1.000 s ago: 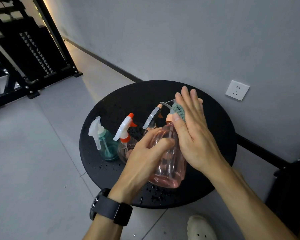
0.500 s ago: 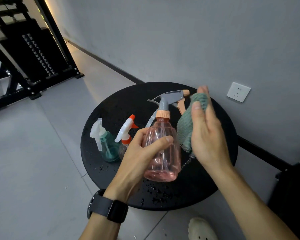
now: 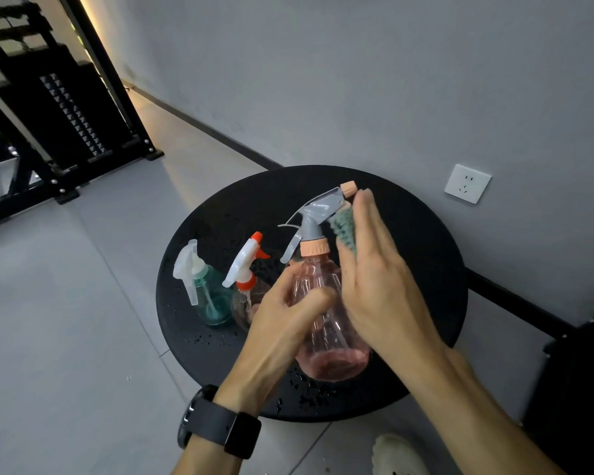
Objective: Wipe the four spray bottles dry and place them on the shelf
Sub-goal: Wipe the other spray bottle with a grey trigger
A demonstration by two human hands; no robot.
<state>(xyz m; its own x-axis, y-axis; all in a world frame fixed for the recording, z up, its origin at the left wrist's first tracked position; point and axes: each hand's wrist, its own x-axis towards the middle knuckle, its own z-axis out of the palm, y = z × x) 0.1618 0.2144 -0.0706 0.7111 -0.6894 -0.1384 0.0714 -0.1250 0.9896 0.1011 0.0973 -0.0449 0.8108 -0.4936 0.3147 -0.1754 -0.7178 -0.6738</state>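
Note:
My left hand grips a pink spray bottle with a grey trigger head, held above the round black table. My right hand presses a green cloth against the bottle's right side and neck with straight fingers. On the table stand a teal bottle with a white trigger and a clear bottle with a white and orange trigger. Behind the pink bottle, only the grey trigger of another bottle shows.
Water drops speckle the table's front. A black metal shelf stands far left across the grey tiled floor. A wall socket sits on the grey wall to the right. My pale shoe is beneath the table edge.
My right hand with the cloth came off the bottle's head, then slid down onto its neck and side. My left hand tilted the pink bottle and kept its grip.

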